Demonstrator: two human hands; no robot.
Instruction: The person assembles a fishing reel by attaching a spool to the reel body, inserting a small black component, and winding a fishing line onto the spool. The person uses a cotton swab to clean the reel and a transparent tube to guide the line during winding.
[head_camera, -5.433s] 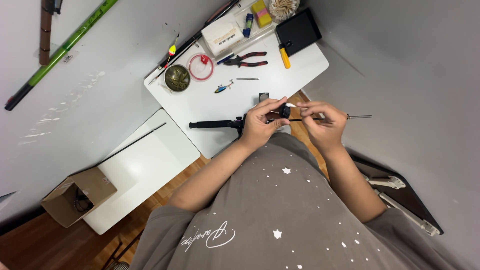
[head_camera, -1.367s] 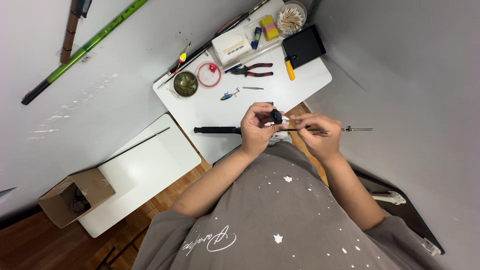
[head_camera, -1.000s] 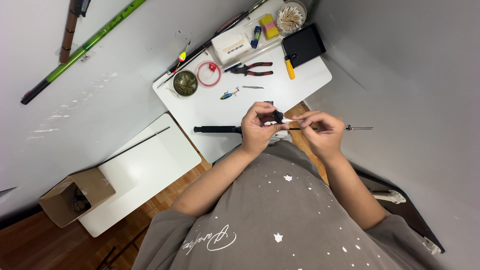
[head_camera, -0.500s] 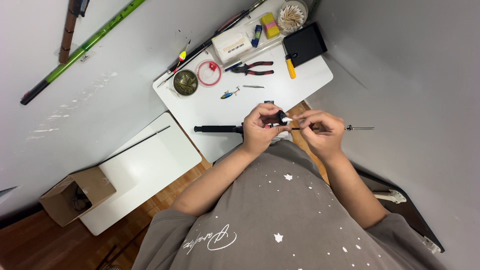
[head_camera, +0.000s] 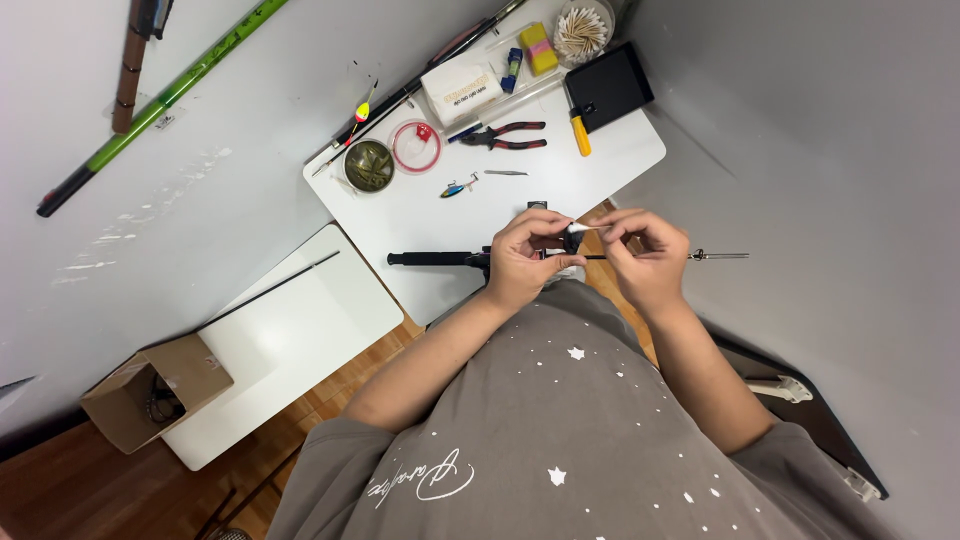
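Observation:
A short black fishing rod (head_camera: 440, 258) lies across the near edge of the white table (head_camera: 450, 215), its thin tip (head_camera: 718, 255) jutting out to the right. My left hand (head_camera: 525, 258) is closed around the dark reel on the rod. My right hand (head_camera: 645, 250) pinches a thin white swab (head_camera: 585, 229) whose tip touches the reel between my hands. Most of the reel is hidden by my fingers.
At the table's far side lie red-handled pliers (head_camera: 508, 135), a small lure (head_camera: 457, 187), a round green tin (head_camera: 368, 165), a red ring (head_camera: 414, 146), a white box (head_camera: 462, 88), a black pad (head_camera: 607, 86) and a jar of swabs (head_camera: 580, 30). A lower white table (head_camera: 290, 340) and a cardboard box (head_camera: 155, 388) stand to the left.
My hands stay on the reel. The right hand has shifted slightly, working the white swab against the reel. Since the oldest frame the view has shifted a little.

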